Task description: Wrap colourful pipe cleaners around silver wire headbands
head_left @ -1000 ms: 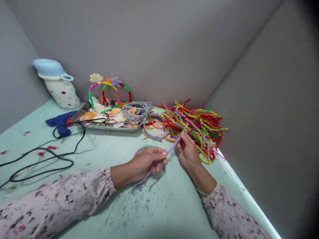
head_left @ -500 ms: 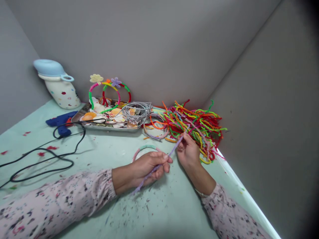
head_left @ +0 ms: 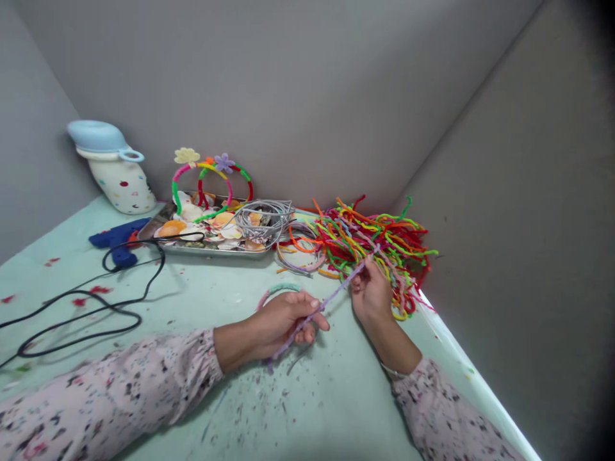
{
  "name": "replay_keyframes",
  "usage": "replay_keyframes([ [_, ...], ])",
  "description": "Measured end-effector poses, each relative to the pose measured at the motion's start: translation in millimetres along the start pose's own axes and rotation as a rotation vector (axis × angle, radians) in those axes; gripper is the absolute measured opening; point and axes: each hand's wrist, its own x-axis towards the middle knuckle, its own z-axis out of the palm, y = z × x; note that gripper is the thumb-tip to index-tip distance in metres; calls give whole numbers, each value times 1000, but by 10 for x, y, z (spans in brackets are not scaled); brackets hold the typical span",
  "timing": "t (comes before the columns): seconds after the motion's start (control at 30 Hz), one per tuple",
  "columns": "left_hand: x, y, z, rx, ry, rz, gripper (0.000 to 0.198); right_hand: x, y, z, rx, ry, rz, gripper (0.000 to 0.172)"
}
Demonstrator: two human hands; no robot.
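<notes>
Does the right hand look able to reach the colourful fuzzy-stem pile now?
Probably yes: the right hand looks close to the colourful pile, nothing visible between them, though it pinches a purple stem.

Two hands (head_left: 281, 317) (head_left: 375, 294), one purple strand (head_left: 340, 287), two flowered hoops (head_left: 175, 191) (head_left: 250, 189), one tray (head_left: 216, 254), one bottle (head_left: 123, 182).

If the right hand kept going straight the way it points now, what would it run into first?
Most likely the heap of multicolored pipe cleaners, just ahead of the right hand. The lilac pipe cleaner it holds overlaps the heap in view; depth is unclear.
</notes>
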Motion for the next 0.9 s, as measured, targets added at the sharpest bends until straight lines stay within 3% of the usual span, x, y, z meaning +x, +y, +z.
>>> replay_keyframes([
  [0.27, -29, -32, 25, 14, -98, -56, 22, 1, -36, 23, 0, -23, -2, 26],
  [0.53, -43, -14, 32, 75, -5, 34, 31, 49, -16, -38, -83, 16, -97, 31],
  [0.7, -19, -90, 18, 294, 58, 143, 35, 107, -16, -77, -116, 43, -134, 33],
  [0.9, 1, -113, 20, 348, 25, 65, 26, 152, -51, -95, -104, 74, -169, 29],
])
